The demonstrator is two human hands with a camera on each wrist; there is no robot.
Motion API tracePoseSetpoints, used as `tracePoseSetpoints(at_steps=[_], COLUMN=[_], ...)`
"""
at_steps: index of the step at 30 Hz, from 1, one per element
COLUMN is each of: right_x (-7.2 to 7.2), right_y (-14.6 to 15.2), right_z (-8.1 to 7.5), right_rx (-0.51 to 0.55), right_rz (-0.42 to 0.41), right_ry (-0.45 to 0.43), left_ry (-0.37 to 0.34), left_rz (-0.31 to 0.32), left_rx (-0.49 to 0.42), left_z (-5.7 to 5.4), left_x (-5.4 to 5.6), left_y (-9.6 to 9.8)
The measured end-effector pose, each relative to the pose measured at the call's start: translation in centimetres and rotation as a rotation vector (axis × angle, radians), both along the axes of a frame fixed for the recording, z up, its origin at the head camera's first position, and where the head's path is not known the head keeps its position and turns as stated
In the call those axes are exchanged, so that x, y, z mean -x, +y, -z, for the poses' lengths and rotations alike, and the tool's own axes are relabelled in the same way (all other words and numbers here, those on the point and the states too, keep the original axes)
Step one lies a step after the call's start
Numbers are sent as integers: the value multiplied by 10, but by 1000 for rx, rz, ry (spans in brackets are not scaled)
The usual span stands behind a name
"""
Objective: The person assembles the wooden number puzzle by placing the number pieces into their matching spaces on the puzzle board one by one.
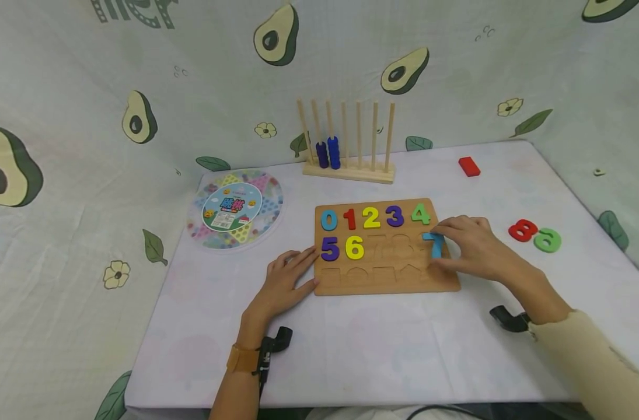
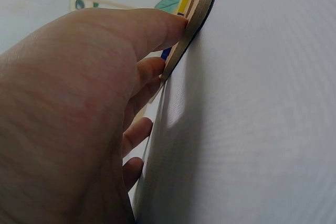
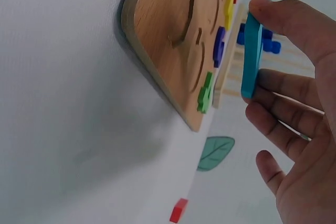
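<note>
A wooden number puzzle board (image 1: 387, 283) lies on the table with the pieces 0 to 4 along its top row. The purple 5 (image 1: 330, 248) and yellow 6 (image 1: 354, 247) sit at the left of the second row. Between thumb and fingers, my right hand (image 1: 474, 248) pinches a blue number 7 (image 1: 436, 245) above the board's right side; the right wrist view shows this blue piece (image 3: 252, 56) raised off the board. My left hand (image 1: 287, 280) rests against the board's left edge, its thumb (image 2: 163, 27) touching the rim in the left wrist view.
Right of the board lie a red 8 (image 1: 523, 230) and a green number piece (image 1: 547, 240). A red block (image 1: 469, 167) is farther back. Behind the board stands a wooden peg rack (image 1: 351, 171) with blue beads on two pegs. A round patterned case (image 1: 235, 207) lies at left.
</note>
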State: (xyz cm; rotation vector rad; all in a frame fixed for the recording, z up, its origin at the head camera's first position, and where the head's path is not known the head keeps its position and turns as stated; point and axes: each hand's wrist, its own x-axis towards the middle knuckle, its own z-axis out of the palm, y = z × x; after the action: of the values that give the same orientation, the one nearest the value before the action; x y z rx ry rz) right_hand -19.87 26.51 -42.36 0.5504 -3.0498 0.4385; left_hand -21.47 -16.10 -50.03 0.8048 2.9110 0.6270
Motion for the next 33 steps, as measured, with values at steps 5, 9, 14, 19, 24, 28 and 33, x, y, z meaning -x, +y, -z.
tracePoseSetpoints(at_steps=[5, 9, 14, 19, 24, 28, 33], right_x=[1, 1, 6, 13, 17, 21, 24], right_y=[-7, -10, -17, -26, -37, -44, -50], right_z=[2, 4, 5, 8, 10, 12, 14], right_rx=[7, -3, 5, 10, 18, 34, 42], right_rz=[-7, -7, -39, -66, -87, -109, -139], right_ry=[-12, -24, 14, 41, 62, 76, 79], left_ry=[1, -13, 11, 11, -10, 8, 19], left_rz=[6, 12, 6, 7, 3, 2, 8], left_rx=[11, 11, -2, -2, 15, 8, -4], left_z=[3, 3, 1, -1, -2, -2, -2], left_x=[0, -2, -3, -2, -1, -1, -2], left_y=[1, 2, 2, 0, 0, 0, 1])
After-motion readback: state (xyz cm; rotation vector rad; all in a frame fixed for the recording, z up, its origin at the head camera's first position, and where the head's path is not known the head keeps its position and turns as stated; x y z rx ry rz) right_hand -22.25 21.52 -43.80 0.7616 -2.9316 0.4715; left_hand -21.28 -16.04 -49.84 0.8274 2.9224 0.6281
